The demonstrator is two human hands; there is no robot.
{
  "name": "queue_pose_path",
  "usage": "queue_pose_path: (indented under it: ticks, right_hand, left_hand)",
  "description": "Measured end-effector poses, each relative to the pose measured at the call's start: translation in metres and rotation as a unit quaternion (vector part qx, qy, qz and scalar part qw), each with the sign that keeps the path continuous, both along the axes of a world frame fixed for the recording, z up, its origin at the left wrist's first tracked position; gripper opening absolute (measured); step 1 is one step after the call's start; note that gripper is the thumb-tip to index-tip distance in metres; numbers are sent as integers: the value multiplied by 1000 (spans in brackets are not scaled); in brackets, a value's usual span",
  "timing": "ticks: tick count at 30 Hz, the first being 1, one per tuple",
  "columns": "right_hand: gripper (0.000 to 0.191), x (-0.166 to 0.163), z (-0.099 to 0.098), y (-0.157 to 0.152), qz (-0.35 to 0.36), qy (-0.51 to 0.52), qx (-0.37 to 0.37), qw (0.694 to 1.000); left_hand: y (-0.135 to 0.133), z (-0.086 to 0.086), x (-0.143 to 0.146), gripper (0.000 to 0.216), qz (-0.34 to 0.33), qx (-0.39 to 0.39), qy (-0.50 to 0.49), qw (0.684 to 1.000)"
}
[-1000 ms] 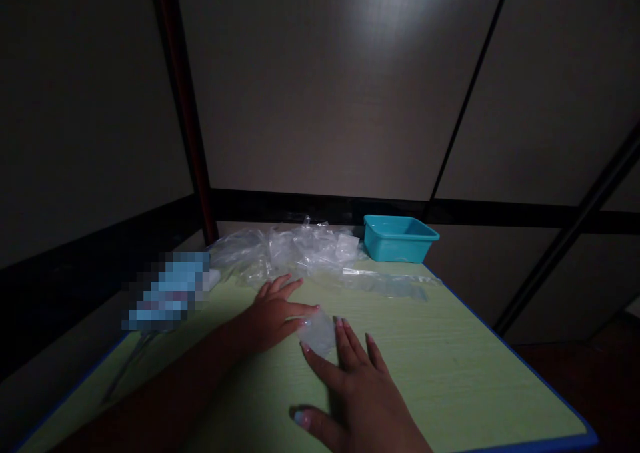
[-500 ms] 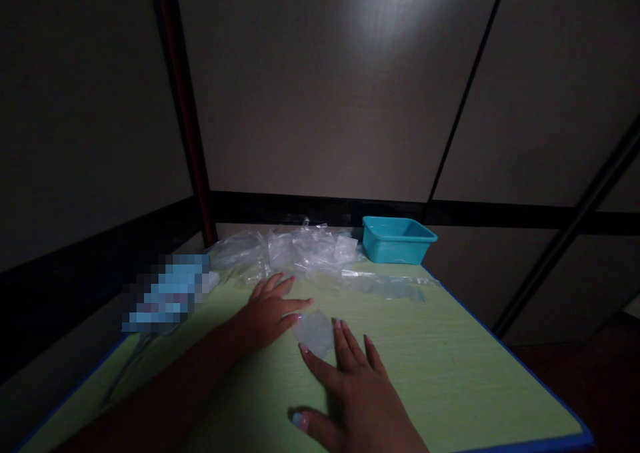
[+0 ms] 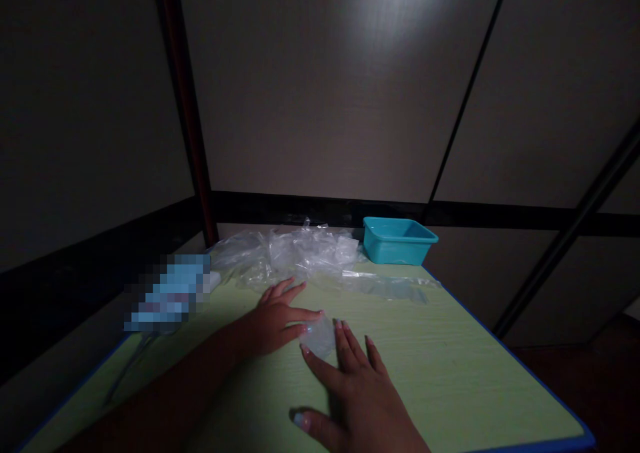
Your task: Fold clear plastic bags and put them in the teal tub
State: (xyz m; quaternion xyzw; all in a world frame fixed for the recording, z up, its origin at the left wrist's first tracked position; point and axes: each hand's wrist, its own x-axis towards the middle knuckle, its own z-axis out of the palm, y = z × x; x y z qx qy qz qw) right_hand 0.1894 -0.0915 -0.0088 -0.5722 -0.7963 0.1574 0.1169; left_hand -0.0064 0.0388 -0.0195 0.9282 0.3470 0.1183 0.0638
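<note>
Fingers, two sets: spread and unclenched, resting about one small clear film piece.
Film is lying on the green table, between hands, nearer than the crumpled plastic heap; left hand is touching its far-left side, right hand its near and right edges. Light, opposed pressure would probably be keeping such thin sheet unwrinkled.

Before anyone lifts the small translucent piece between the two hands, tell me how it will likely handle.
The small translucent piece is probably very light and floppy, since it looks film-thin. It seems unlikely to roll or tip, as it lies flat on the green table. Pushed, it may wrinkle, as the similar-looking crumpled plastic behind it has.
</note>
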Motion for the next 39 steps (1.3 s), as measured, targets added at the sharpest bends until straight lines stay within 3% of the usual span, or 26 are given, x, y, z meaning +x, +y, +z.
queue_pose_path:
  ticks: [7,14,19,39]
  right_hand:
    - [72,-1,-2,1,-2,-14,-2,1000]
    - [73,-1,0,0,-1,-9,-10,1000]
    - [73,-1,1,-1,-5,-8,-10,1000]
    - [70,0,-3,0,-11,15,-6,1000]
  left_hand:
    - [-4,2,7,35,-10,32,-37,999]
    - [-6,3,11,37,-7,-20,3,1000]
    - [-3,2,6,35,20,-7,11,1000]
    - [0,4,6,34,28,-17,23,999]
